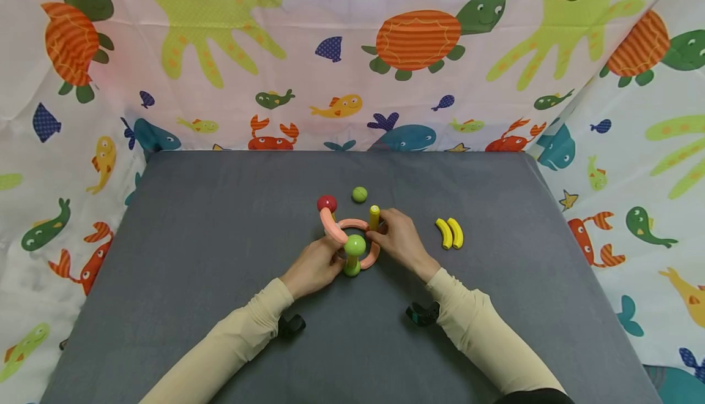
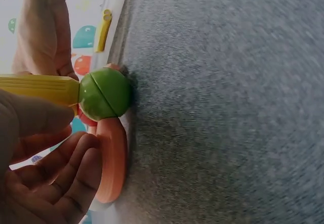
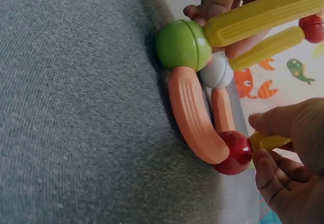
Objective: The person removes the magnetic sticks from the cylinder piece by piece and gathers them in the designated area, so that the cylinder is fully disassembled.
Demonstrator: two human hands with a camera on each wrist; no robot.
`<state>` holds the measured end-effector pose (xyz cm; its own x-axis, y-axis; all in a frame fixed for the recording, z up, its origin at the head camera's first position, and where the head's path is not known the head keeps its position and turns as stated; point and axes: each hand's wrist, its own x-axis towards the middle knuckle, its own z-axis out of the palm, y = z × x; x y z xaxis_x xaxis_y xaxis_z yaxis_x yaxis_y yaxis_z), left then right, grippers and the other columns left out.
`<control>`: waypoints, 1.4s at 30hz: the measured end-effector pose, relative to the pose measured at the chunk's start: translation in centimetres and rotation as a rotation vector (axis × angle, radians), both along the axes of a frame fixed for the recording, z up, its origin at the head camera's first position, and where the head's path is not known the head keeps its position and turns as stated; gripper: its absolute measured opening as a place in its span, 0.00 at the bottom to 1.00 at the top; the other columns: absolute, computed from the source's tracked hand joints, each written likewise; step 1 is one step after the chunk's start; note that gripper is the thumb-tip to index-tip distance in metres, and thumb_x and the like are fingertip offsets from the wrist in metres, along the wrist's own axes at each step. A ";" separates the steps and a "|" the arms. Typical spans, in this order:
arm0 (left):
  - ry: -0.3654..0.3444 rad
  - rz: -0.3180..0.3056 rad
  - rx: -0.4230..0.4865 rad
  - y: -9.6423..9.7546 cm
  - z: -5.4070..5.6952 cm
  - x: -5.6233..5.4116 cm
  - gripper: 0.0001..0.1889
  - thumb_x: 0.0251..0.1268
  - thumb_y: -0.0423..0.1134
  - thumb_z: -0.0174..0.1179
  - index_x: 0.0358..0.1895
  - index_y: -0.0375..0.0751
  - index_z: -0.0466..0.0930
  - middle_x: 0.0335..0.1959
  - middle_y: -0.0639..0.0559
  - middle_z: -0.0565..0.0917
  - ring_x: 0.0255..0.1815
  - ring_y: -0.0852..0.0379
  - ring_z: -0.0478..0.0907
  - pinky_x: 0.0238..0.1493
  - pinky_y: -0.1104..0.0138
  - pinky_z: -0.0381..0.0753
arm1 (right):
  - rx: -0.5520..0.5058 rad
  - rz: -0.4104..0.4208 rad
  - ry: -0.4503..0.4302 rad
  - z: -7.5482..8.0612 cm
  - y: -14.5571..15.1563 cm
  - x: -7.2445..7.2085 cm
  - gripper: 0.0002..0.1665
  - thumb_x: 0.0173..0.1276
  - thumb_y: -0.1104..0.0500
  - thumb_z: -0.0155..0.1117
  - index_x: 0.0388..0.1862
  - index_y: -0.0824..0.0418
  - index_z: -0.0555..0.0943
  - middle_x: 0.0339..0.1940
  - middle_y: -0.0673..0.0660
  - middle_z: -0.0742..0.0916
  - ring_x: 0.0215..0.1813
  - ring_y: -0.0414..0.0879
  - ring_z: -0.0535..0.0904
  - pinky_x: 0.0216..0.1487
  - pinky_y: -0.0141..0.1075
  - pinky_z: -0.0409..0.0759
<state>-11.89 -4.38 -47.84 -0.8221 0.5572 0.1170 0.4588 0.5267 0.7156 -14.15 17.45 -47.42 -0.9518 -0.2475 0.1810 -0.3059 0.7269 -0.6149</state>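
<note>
The left hand, on the left side of the toy frame, has its thumb and fingers curled about the near yellow stick, though how firmly it pinches I cannot tell; the right hand, on the right side, pinches the right yellow stick low down, just beside a red base ball. The toy frame stands on a grey tabletop, around the middle, with a loose green ball just beyond it and two yellow curved pieces side by side to its right. It looks light and stiff, probably smooth plastic, so the round balls may be slippery while the ridged sticks should give a better hold; the joints are likely the weak spots, so grasping a stick low, close to its ball, seems best. It is bright and glossy: orange curved sticks link the red base ball to a green base ball and a white ball, a third yellow stick leads up to a red top ball, and a higher orange curve runs from there to a green top ball
</note>
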 end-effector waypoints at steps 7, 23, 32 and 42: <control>0.036 0.000 -0.047 -0.3 -0.4 0.1 0.21 0.61 0.26 0.60 0.58 0.42 0.76 0.32 0.50 0.77 0.27 0.59 0.71 0.30 0.71 0.70 | 0.047 -0.042 0.049 -0.1 -0.5 -0.1 0.09 0.58 0.61 0.74 0.35 0.61 0.82 0.29 0.58 0.84 0.29 0.47 0.79 0.31 0.38 0.78; 0.009 -0.026 -0.011 0.0 0.1 0.5 0.31 0.59 0.44 0.69 0.65 0.49 0.68 0.27 0.54 0.78 0.27 0.63 0.74 0.33 0.72 0.74 | 0.076 -0.067 0.072 0.0 -0.8 -0.1 0.06 0.60 0.62 0.70 0.32 0.63 0.82 0.26 0.58 0.85 0.25 0.46 0.79 0.28 0.37 0.78; 0.103 -0.051 -0.040 0.4 0.4 0.6 0.11 0.63 0.39 0.66 0.45 0.42 0.79 0.23 0.54 0.75 0.27 0.62 0.70 0.33 0.71 0.70 | 0.078 -0.080 0.066 0.3 -0.8 0.0 0.06 0.61 0.61 0.68 0.31 0.63 0.81 0.24 0.59 0.86 0.20 0.44 0.77 0.24 0.36 0.77; 0.096 -0.066 -0.047 0.4 0.3 0.6 0.11 0.64 0.39 0.65 0.48 0.43 0.79 0.26 0.50 0.78 0.29 0.58 0.73 0.35 0.70 0.72 | 0.089 -0.095 0.010 1.6 1.1 -1.0 0.06 0.64 0.60 0.63 0.37 0.63 0.80 0.33 0.60 0.81 0.32 0.49 0.77 0.35 0.39 0.76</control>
<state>-11.33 -3.95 -47.53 -0.7696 0.6168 0.1654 0.5588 0.5250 0.6420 -15.15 18.56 -45.85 -0.9700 -0.1720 0.1717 -0.2389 0.8046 -0.5436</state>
